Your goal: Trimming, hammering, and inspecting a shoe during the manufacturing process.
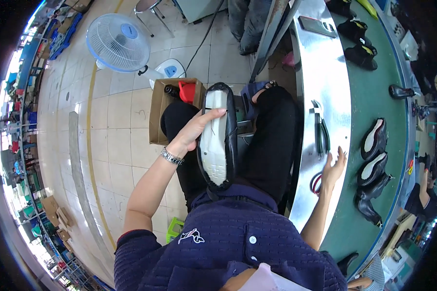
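Note:
My left hand (199, 128) grips a black shoe (231, 140) above my lap, its underside turned up. A white insole board (213, 150) covers most of that underside, with black upper material folded round its edge. My right hand (334, 169) is over the metal bench to my right, fingers apart and holding nothing. Just beyond its fingertips lie pincers (320, 130) with dark handles. A red and black looped item (316, 184) lies beside my right wrist; its kind is unclear.
A green conveyor belt (378, 97) runs past the metal bench (325, 72), carrying several black shoes (374, 140). A phone (317, 26) lies at the bench's far end. A cardboard box (155, 121) stands by my left knee, near a standing fan (119, 43).

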`<state>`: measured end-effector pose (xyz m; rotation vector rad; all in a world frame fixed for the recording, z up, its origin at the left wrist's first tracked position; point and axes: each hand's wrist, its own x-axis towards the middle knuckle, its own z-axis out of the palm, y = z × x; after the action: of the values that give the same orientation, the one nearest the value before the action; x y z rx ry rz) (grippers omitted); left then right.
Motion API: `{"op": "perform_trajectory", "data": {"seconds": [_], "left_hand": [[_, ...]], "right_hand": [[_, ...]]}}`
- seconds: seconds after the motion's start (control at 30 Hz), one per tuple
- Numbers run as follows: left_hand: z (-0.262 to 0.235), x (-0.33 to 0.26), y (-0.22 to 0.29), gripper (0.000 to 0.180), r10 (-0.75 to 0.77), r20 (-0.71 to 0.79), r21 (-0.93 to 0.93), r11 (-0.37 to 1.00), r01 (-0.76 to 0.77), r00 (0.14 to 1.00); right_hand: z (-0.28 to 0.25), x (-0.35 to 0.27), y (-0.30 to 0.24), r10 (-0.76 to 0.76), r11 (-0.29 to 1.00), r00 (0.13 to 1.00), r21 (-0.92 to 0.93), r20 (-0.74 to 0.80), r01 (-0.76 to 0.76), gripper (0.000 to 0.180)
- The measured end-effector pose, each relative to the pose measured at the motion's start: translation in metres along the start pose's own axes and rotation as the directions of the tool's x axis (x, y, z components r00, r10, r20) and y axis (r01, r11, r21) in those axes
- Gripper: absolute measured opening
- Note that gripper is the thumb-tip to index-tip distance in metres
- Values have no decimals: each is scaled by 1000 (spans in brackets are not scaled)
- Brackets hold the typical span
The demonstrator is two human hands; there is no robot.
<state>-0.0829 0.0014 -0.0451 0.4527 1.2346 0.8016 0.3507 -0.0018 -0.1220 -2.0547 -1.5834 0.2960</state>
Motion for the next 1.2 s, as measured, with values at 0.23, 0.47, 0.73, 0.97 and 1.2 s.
{"op": "perform_trajectory", "data": {"seconds": [0.23,0.47,0.73,0.97,1.2], "left_hand": [[3,7,-3,77,112,-112,252,964,-81,987],[-19,24,24,50,571,-91,611,679,-407,816],[-41,35,18,28,610,-39,513,692,-508,791],[-27,37,27,28,509,16,175,846,-503,861],[-26,50,26,32,499,-58,373,814,-445,865]], "right_hand": [[-43,-75,56,317,888,944,-319,-96,-331,46],[-50,-86,55,376,913,926,-166,-13,-373,47],[-53,-89,54,567,747,750,170,342,-642,50],[-69,-84,-83,245,456,753,613,611,-646,48],[-58,-64,-209,-251,594,320,406,914,-694,93]]}}
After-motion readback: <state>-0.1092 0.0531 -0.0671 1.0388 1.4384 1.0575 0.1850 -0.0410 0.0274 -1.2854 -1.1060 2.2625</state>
